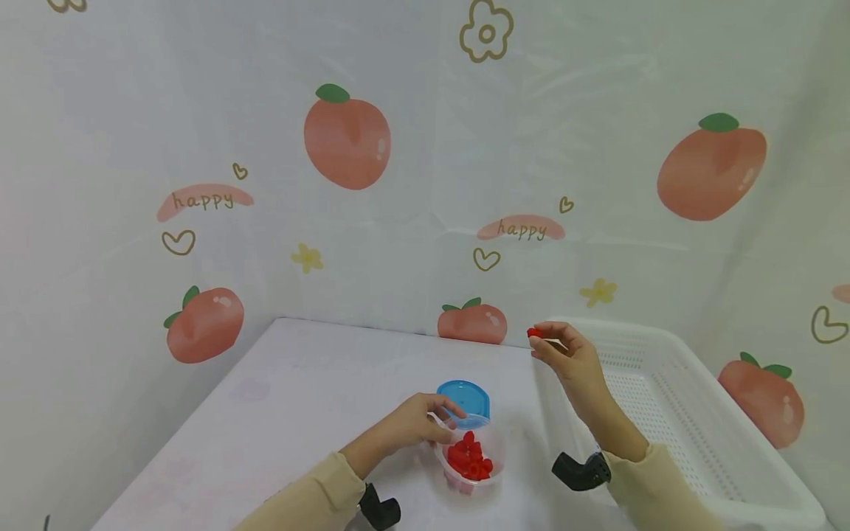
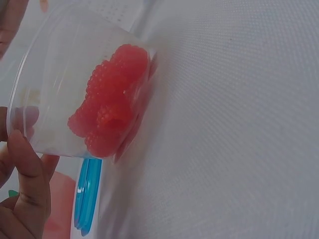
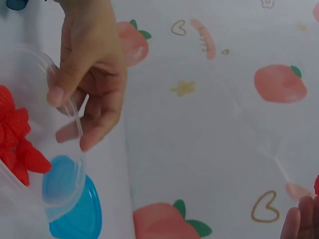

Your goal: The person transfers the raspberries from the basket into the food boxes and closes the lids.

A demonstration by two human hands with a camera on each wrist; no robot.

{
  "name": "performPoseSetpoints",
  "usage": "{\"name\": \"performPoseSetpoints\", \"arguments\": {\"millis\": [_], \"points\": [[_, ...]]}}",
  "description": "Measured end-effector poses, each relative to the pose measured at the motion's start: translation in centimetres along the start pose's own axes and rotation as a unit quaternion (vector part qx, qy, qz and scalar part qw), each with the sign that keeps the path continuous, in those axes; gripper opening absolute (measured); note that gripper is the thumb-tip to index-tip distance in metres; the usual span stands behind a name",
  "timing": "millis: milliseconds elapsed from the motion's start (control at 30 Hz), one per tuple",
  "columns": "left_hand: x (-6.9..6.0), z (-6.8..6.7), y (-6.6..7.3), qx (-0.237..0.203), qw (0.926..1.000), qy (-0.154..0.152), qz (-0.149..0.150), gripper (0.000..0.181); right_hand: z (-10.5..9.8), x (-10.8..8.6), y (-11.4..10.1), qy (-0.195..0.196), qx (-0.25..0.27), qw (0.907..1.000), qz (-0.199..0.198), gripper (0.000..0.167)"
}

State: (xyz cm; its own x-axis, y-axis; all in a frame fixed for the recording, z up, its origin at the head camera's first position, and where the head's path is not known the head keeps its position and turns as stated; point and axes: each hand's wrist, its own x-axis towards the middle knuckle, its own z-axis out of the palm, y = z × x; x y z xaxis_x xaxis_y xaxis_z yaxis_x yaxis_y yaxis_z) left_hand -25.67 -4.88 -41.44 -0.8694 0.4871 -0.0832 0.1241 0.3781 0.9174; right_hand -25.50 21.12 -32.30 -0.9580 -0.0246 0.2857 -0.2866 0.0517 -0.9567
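My left hand [image 1: 417, 426] grips the rim of a clear plastic tub [image 2: 55, 84], thumb and fingers on either side of the edge. Inside it lie several red raspberries [image 1: 468, 459], heaped at the bottom. Raised above the table's back right, my right hand [image 1: 576, 365] pinches a single raspberry [image 1: 534, 333] between thumb and fingertips. In the right wrist view only the fingertips [image 3: 305, 219] of that hand show, at the lower right corner. A blue lid [image 1: 465, 398] lies flat on the table just behind the tub.
A white perforated plastic basket [image 1: 697, 413] stands on the right side of the table, beside my right forearm. The white table [image 1: 279, 420] runs back to a curtain [image 1: 412, 258] printed with fruit. Black wrist mounts [image 1: 579, 472] stick out below both sleeves.
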Motion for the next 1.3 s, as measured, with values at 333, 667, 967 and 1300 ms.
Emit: {"name": "performPoseSetpoints", "arguments": {"millis": [333,667,967,1300], "points": [[0.0,0.1,0.0,0.009,0.9999,0.007,-0.008,0.03,2.9,-2.3,1.1,0.0,-0.046,0.9987,0.021,0.035],[0.0,0.2,0.0,0.015,0.9998,0.009,-0.01,0.03,4.8,-4.6,3.2,-0.02,-0.032,0.998,0.05,0.029],[0.0,0.1,0.1,0.011,0.9999,0.004,-0.001,0.03,5.6,-5.7,5.5,-0.036,-0.03,0.9929,0.11,0.029],[0.1,0.1,-0.2,0.01,0.9999,0.003,0.004,0.03,4.8,-5.7,7.2,-0.101,-0.053,0.9878,0.106,0.034]]}}
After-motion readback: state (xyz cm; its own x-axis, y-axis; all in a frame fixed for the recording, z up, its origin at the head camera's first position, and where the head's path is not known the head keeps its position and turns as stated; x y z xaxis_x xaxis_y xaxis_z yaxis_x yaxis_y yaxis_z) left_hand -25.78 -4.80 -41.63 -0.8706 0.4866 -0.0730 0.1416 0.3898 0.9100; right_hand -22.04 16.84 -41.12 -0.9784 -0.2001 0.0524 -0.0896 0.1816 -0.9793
